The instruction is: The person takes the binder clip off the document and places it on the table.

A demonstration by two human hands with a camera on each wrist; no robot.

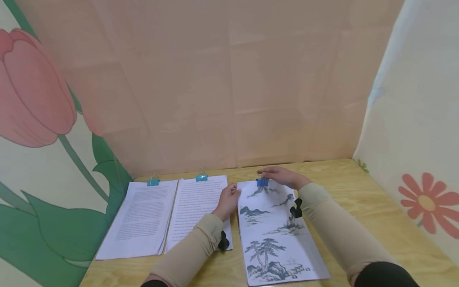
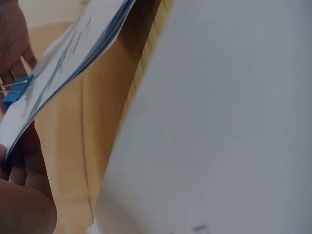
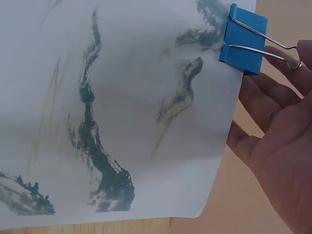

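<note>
A stack of paper with an ink landscape of mountains and trees [image 1: 267, 255] lies on the right of the table, its top end raised in the left wrist view. My left hand [image 1: 228, 201] pinches its upper left edge, thumb on top and fingers underneath. A blue binder clip [image 3: 245, 40] bites the top edge, wire handles pointing outward. My right hand [image 1: 283, 176] holds the clip by its handles, the thumb [image 3: 304, 51] at a wire loop and the fingers behind the top edge.
Two stacks of printed pages, one at the far left [image 1: 143, 223] and one in the middle [image 1: 195, 211], lie side by side, each with a teal binder clip on top. A wooden table [image 1: 358, 223] carries everything. A brown-pink sheet [image 1: 229, 87] covers the back wall.
</note>
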